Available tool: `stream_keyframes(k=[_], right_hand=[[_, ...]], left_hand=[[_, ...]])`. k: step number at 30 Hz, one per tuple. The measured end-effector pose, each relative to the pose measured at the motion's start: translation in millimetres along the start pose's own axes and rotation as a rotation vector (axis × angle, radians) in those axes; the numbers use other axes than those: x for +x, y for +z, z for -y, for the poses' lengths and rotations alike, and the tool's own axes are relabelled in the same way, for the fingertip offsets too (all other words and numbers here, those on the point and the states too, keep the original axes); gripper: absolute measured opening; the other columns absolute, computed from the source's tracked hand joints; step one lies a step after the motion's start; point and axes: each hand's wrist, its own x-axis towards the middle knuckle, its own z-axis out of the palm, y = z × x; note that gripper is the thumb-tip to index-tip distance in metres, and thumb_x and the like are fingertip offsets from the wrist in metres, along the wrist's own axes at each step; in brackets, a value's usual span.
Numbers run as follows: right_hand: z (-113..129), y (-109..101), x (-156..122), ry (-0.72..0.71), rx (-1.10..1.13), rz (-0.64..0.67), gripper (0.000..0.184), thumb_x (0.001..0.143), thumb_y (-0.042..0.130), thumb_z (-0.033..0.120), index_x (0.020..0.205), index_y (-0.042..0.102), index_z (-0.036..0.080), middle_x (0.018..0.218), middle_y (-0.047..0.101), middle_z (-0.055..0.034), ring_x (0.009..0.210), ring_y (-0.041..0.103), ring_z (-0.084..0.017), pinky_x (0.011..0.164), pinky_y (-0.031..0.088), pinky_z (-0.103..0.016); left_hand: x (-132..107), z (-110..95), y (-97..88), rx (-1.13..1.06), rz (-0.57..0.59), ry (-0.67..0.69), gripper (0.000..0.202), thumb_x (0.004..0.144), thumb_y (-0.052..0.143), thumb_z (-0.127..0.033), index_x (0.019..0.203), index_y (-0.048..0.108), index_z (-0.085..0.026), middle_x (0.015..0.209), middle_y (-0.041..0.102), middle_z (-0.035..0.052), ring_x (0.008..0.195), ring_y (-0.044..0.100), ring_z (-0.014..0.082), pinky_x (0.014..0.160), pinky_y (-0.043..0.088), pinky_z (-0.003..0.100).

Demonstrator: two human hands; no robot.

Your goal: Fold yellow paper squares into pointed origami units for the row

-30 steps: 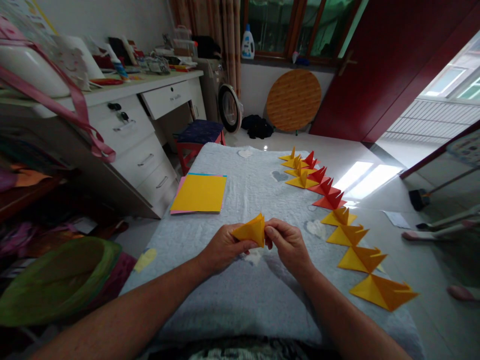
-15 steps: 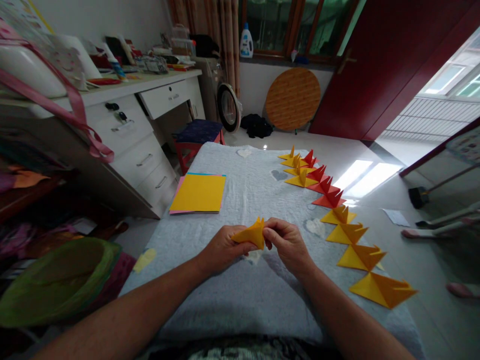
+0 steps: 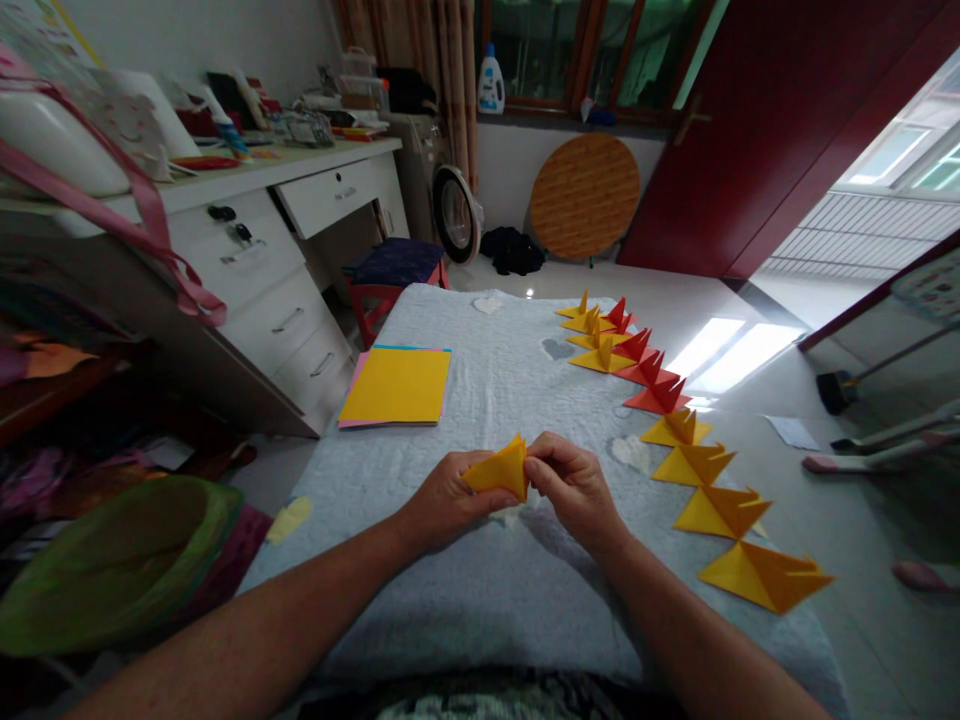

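My left hand point(image 3: 448, 500) is closed on a folded piece of yellow origami paper point(image 3: 501, 470), its thumb along the lower edge. At the paper's right edge, the fingertips of my right hand point(image 3: 570, 487) pinch it. The paper is held above the cloth-covered table, its wide end toward my right hand. Part of it is hidden behind my fingers. A stack of square paper sheets point(image 3: 397, 388), yellow on top with pink and blue edges showing, lies to the left beyond my hands.
Along the table's right side stand several folded yellow origami pieces point(image 3: 761, 575) and several red ones point(image 3: 656, 390), with more yellow ones at the far end. A light blue cloth point(image 3: 480, 600) covers the table. A green-rimmed basket point(image 3: 112, 560) stands at lower left, near a white desk point(image 3: 255, 270).
My right fingers have shifted slightly on the paper's right edge. The small points at its top right now sit closer together. My left hand keeps its grip.
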Motion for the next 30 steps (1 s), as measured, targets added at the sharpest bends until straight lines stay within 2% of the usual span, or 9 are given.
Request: stream_keyframes(k=[3,8,14,19,24,30], right_hand=[[1.8,-1.8,0.6,-0.033,-0.017,0.020,0.018,0.089,0.061,0.028,0.076,0.069,0.020,0.068,0.053,0.0017,0.060,0.047,-0.010,0.058,0.038,-0.024],[-1.7,-2.1,2.2,0.016,0.046,0.032,0.018,0.088,0.064,0.031,0.073,0.068,0.020,0.065,0.051,0.0031,0.057,0.044,-0.010,0.056,0.038,-0.024],[-5.8,-2.4,2.6,0.065,0.117,0.048,0.019,0.086,0.066,0.032,0.071,0.062,0.020,0.065,0.053,0.0031,0.059,0.048,-0.010,0.058,0.039,-0.024],[-7.0,-2.5,0.2,0.072,-0.011,0.034,0.015,0.085,0.063,0.029,0.073,0.060,0.020,0.068,0.054,0.0021,0.062,0.050,-0.012,0.059,0.040,-0.025],[-3.8,-0.1,-1.8,-0.019,-0.207,-0.039,0.012,0.082,0.059,0.021,0.071,0.059,0.020,0.065,0.050,0.0034,0.058,0.045,-0.011,0.055,0.036,-0.024],[0.5,2.2,-0.6,-0.060,-0.237,-0.045,0.009,0.079,0.058,0.017,0.072,0.062,0.021,0.066,0.052,0.0026,0.059,0.047,-0.011,0.056,0.039,-0.024]], left_hand=[[-0.1,1.3,-0.3,-0.054,0.005,-0.042,0.024,0.077,0.075,-0.035,0.083,0.067,-0.014,0.071,0.061,-0.0013,0.063,0.050,0.0107,0.060,0.040,0.022],[-0.6,3.9,-1.3,-0.081,0.016,-0.083,0.025,0.076,0.075,-0.036,0.083,0.067,-0.013,0.070,0.059,-0.0014,0.060,0.047,0.0100,0.057,0.038,0.021],[-1.0,0.8,-2.4,-0.038,0.064,-0.065,0.026,0.076,0.073,-0.038,0.081,0.067,-0.013,0.069,0.058,-0.0010,0.061,0.048,0.0106,0.057,0.038,0.022],[-2.2,-3.4,-3.1,0.113,0.081,0.034,0.022,0.081,0.070,-0.036,0.082,0.067,-0.014,0.072,0.059,-0.0013,0.064,0.050,0.0113,0.061,0.039,0.023],[-3.1,-5.1,-2.4,0.254,0.079,0.115,0.018,0.085,0.065,-0.034,0.086,0.067,-0.016,0.078,0.061,0.0001,0.072,0.056,0.0141,0.067,0.042,0.024],[-2.0,-3.1,-2.9,0.313,0.077,0.131,0.019,0.089,0.063,-0.035,0.083,0.065,-0.016,0.076,0.059,-0.0012,0.070,0.054,0.0131,0.066,0.041,0.024]])
